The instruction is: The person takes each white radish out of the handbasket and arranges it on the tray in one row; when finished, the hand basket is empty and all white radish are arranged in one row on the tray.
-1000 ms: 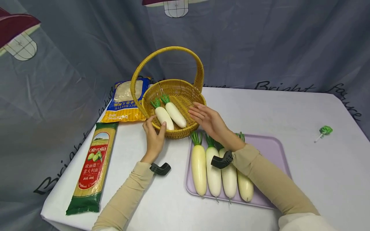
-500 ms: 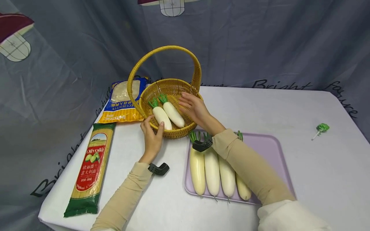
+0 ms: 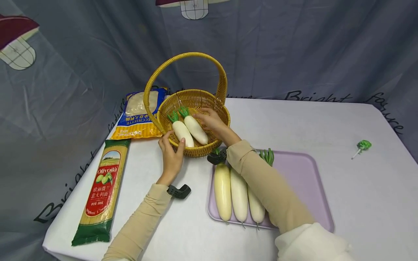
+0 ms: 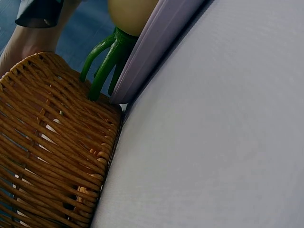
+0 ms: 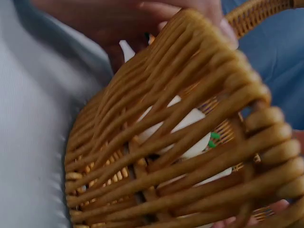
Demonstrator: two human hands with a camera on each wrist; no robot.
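Note:
A yellow wicker basket (image 3: 193,95) with a tall arched handle holds two white radishes with green tops, the left radish (image 3: 183,134) and the right radish (image 3: 197,132). My left hand (image 3: 171,157) grips its near-left rim, thumb over the edge. Reaching over the right side, my right hand (image 3: 216,125) has its fingers inside the basket, extended beside the right radish; whether they touch it is unclear. Basket weave (image 4: 52,137) fills much of the left wrist view. In the right wrist view, the basket wall (image 5: 175,142) partly hides the radishes.
A lilac tray (image 3: 302,177) with several long radishes (image 3: 223,192) lies right of the basket, partly under the right arm. At left lie a spaghetti pack (image 3: 102,188) and an orecchiette bag (image 3: 138,117). A green lollipop (image 3: 364,145) lies far right.
My right hand has moved left from the basket's right rim to inside it, beside the right radish. The left hand keeps its hold; the whole scene shifted slightly left in the head view.

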